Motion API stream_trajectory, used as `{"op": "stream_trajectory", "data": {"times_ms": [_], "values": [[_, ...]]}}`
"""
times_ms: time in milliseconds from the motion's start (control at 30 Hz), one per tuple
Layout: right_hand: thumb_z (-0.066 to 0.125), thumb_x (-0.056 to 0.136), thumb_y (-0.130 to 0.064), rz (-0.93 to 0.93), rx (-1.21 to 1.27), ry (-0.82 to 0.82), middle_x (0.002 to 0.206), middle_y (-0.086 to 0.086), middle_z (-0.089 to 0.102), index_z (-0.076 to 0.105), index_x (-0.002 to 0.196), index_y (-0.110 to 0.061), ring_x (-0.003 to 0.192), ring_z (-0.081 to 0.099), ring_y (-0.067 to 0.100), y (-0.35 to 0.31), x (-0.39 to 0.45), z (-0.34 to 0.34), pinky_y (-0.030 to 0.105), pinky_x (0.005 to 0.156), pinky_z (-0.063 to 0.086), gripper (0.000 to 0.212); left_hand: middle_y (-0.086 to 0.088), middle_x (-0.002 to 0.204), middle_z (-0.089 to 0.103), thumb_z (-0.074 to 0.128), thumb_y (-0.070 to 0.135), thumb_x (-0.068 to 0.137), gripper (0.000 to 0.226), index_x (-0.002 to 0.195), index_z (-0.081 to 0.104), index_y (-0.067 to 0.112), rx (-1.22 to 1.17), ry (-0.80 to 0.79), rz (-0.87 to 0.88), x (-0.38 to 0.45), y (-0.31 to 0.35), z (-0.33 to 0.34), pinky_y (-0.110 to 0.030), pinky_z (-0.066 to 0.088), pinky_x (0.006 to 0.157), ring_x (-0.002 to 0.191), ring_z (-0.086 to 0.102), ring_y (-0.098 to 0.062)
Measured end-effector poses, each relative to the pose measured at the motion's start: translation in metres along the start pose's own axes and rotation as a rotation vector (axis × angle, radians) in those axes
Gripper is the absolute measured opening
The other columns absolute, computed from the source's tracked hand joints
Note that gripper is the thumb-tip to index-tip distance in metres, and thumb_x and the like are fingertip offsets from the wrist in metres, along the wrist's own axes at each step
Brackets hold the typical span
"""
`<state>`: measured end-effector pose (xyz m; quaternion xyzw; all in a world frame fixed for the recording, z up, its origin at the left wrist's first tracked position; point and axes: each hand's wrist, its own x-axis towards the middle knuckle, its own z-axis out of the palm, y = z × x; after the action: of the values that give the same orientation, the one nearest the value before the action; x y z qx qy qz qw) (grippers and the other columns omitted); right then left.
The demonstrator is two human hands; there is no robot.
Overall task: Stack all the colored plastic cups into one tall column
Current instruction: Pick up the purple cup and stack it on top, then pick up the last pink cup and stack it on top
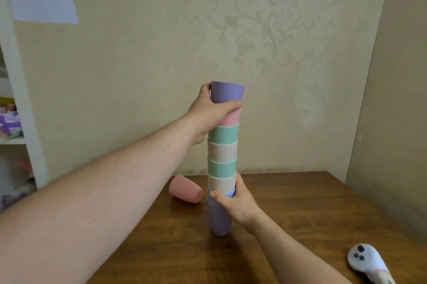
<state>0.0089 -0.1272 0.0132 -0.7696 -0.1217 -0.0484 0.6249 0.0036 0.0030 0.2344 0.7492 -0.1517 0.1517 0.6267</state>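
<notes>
From the head camera, a tall column of cups [222, 158] stands upright on the wooden counter [300, 214], running from a lavender cup at the base through blue, beige, green, beige, green and pink to a purple cup [227, 91] on top. The left hand [213, 113] wraps around the top of the column just under the purple cup, and the right hand [235, 201] grips the column low, at the blue cup. One pink cup [184, 189] lies on its side on the counter just left of the column, and a white controller [367, 263] rests near the right edge.
</notes>
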Motion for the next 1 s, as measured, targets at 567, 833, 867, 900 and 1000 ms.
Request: {"op": "stream_trajectory", "data": {"times_ms": [567,833,867,900,1000], "values": [[0.087,0.085,-0.037,-0.011,0.032,-0.012,0.132,-0.011,0.065,0.045,0.143,-0.039,0.121,0.065,0.01,0.006,0.01,0.001,0.033,0.098,0.058,0.072,-0.02,0.157,0.026,0.057,0.065,0.098,0.071,0.163,0.039,0.045,0.648,0.083,-0.583,-0.025,-0.212,-0.045,-0.044,0.043,0.117,0.135,0.052,-0.042],[0.088,0.081,-0.042,0.0,0.016,-0.001,0.13,-0.014,0.066,0.046,0.14,-0.043,0.119,0.066,0.012,0.015,0.022,0.0,0.037,0.102,0.059,0.072,-0.02,0.154,0.036,0.055,0.088,0.082,0.098,0.166,0.023,0.048,0.781,0.068,-0.707,-0.023,-0.249,-0.032,-0.054,0.052,0.108,0.131,0.056,-0.047],[0.088,0.082,-0.041,0.0,0.018,0.001,0.129,-0.014,0.066,0.046,0.14,-0.043,0.118,0.066,0.011,0.016,0.023,0.0,0.035,0.1,0.06,0.071,-0.02,0.156,0.04,0.06,0.083,0.084,0.098,0.166,0.023,0.046,0.808,0.058,-0.691,-0.022,-0.248,-0.03,-0.054,0.052,0.108,0.133,0.057,-0.046],[0.088,0.083,-0.04,0.003,0.021,0.001,0.129,-0.014,0.066,0.046,0.14,-0.042,0.118,0.066,0.012,0.017,0.024,0.0,0.034,0.099,0.06,0.07,-0.019,0.158,0.042,0.065,0.075,0.087,0.096,0.167,0.021,0.044,0.836,0.042,-0.683,-0.021,-0.248,-0.028,-0.053,0.053,0.107,0.135,0.058,-0.044],[0.087,0.083,-0.041,-0.001,0.008,0.004,0.129,-0.014,0.066,0.047,0.139,-0.043,0.118,0.067,0.011,0.018,0.027,0.001,0.037,0.102,0.06,0.07,-0.017,0.165,0.039,0.068,0.055,0.094,0.101,0.168,0.001,0.049,0.927,-0.028,-0.677,-0.022,-0.25,-0.028,-0.048,0.05,0.106,0.141,0.054,-0.04]]}}
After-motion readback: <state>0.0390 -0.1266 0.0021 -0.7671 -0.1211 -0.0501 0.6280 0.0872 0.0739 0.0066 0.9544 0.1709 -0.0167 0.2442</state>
